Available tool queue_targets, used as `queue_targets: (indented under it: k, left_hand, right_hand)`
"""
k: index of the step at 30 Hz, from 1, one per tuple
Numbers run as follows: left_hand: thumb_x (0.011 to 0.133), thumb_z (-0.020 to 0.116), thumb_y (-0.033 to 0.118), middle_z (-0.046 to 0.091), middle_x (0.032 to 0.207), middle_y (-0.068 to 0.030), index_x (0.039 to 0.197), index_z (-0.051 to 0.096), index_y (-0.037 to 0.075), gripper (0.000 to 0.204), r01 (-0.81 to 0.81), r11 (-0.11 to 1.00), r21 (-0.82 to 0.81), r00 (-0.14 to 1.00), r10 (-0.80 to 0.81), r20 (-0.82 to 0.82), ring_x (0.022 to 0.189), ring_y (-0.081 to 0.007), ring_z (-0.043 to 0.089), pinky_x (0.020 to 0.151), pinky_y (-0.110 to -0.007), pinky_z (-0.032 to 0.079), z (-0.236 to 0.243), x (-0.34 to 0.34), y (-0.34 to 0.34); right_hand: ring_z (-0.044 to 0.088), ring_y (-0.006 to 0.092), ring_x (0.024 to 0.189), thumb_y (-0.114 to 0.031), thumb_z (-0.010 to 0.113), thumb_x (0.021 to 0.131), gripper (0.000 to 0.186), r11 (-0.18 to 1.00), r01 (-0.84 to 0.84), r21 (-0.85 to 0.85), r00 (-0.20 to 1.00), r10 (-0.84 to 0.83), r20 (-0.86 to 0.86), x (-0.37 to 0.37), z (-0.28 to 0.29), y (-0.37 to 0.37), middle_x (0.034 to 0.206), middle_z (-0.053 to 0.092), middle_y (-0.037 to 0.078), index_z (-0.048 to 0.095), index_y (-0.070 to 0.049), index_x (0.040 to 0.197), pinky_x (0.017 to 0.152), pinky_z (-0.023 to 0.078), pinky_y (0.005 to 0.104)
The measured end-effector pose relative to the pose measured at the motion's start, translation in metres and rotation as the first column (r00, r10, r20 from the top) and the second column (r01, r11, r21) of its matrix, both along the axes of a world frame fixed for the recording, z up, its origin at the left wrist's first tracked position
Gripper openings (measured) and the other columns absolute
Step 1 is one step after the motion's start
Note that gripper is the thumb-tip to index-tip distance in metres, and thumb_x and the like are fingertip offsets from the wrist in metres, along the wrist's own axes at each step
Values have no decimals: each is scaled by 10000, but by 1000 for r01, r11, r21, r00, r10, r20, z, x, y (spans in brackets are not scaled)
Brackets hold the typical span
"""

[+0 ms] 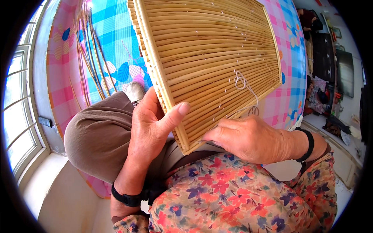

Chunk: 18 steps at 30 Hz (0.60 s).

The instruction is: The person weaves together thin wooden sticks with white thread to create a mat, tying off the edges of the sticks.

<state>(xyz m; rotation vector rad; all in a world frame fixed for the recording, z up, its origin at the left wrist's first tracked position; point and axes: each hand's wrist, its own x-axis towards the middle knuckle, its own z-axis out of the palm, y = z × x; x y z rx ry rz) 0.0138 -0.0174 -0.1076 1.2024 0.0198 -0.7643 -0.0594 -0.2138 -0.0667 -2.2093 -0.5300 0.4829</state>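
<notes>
A mat of straw-coloured stalks (217, 46) lies tilted across my lap, its stalks side by side and dotted with rows of small white stitches. My left hand (149, 120) grips its left border, thumb on top and fingers underneath. At the near corner, my right hand (244, 138) is closed in a pinch around what looks like a thin needle (206, 141), mostly hidden by the fingers. A loose white thread (243, 80) loops over the stalks and runs down behind that hand. Thicker stalks frame the mat's edges.
Several long dry stalks (91, 54) lie at the left on a pink and blue checked cloth (116, 23). Beside it is a barred window (19, 105). My bent knee (97, 132) is under the left side. Another person (309, 19) is at the far right, near a dark table (323, 54).
</notes>
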Motion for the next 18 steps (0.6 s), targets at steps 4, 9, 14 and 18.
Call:
queue_targets:
  k: [4,9,14,18]
  left_hand:
    - [848,673,186,599,1097,-105,1201,476,-54,470,1,1000,0,1000,-1,-5,993,-139,567,865,-285,460,1,0,0]
    - [850,674,197,601,1090,-106,1197,477,-56,472,19,1000,23,999,-19,28,985,-139,570,854,-284,465,-1,0,2]
    - [852,672,206,604,1079,-104,1190,477,-59,472,23,999,47,998,-25,54,970,-136,576,838,-280,473,-3,-1,2]
    - [854,670,206,606,1067,-102,1181,482,-60,462,19,998,58,998,-22,60,962,-132,577,832,-275,475,-4,-1,2]
  right_hand:
    - [608,250,671,-48,599,750,195,994,-62,-85,997,65,42,2,3,-2,733,543,76,573,-43,943,561,503,329]
    - [597,262,621,-54,569,746,142,998,-44,-41,995,47,84,3,6,0,688,514,85,552,-50,888,517,493,346]
    - [608,260,640,-70,573,753,186,997,-58,-49,997,60,56,2,5,-2,695,536,80,586,-64,938,523,497,346]
    - [615,267,657,-74,564,757,210,995,-78,-61,996,81,45,4,7,-4,713,557,85,595,-70,965,540,503,352]
